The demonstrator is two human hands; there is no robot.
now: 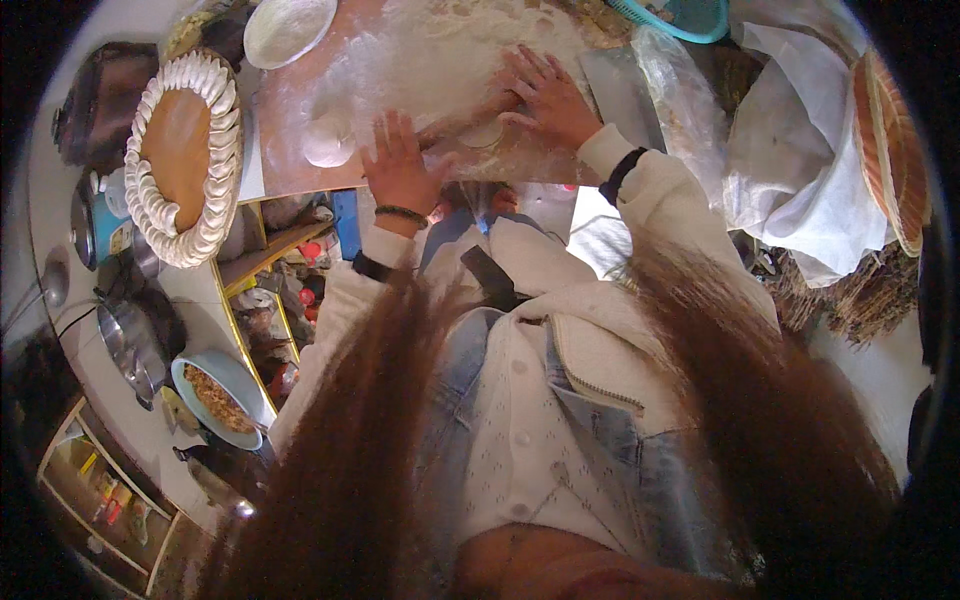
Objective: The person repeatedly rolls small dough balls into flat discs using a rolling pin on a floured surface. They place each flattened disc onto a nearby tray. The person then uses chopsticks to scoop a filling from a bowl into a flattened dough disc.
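A wooden rolling pin [469, 120] lies slantwise across the floured board [420, 67]. Its left end runs under my left hand [403, 165], which is flat with straight fingers. My right hand [551, 101] is over the other end, fingers spread and slightly blurred; neither hand's fingers wrap around the pin. A flat round of dough [484, 135] partly shows beneath and beside the pin, between my hands. Left of my left hand sits a pale lump of dough [330, 142], dusted with flour.
At left, pleated dumplings [139, 176] ring a round tray [180, 150]. A flour bowl [289, 34] stands at the board's far left. Lower left is a bowl of filling [217, 405] near a metal pan [131, 345]. White cloth [810, 157] and a teal basket [697, 22] are at right.
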